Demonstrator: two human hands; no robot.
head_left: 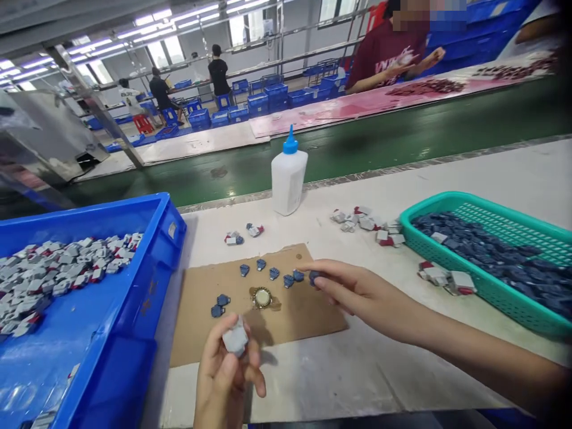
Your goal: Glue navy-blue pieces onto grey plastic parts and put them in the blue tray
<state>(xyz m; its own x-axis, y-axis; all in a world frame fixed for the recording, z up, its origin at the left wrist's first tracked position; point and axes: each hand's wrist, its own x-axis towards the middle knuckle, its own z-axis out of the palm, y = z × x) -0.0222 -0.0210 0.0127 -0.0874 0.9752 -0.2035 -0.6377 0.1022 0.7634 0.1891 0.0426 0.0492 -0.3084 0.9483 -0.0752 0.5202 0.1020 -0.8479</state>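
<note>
Between the fingers and thumb of my left hand (pixel 230 363) is a light grey plastic piece (pixel 235 337), held above the near edge of a brown cardboard sheet (pixel 196 333). My right hand (pixel 344 286) pinches a small dark blue piece (pixel 314 277) over the sheet's right side. Several like dark blue pieces (pixel 274 273) lie on the cardboard, two of them (pixel 218 305) at its left. A bottle cap (pixel 262 297) with whitish stuff inside rests mid-sheet, a damp stain around it. Behind the sheet stands a white squeeze bottle (pixel 288 182) with a blue nozzle.
At left, a blue bin (pixel 154 268) holds many grey and red pieces. A green basket (pixel 429 253) of dark blue pieces stands at right, with grey-red pieces (pixel 357 219) beside it. Beyond runs a green conveyor belt (pixel 357 149); a co-worker in maroon (pixel 386 50) sits across it.
</note>
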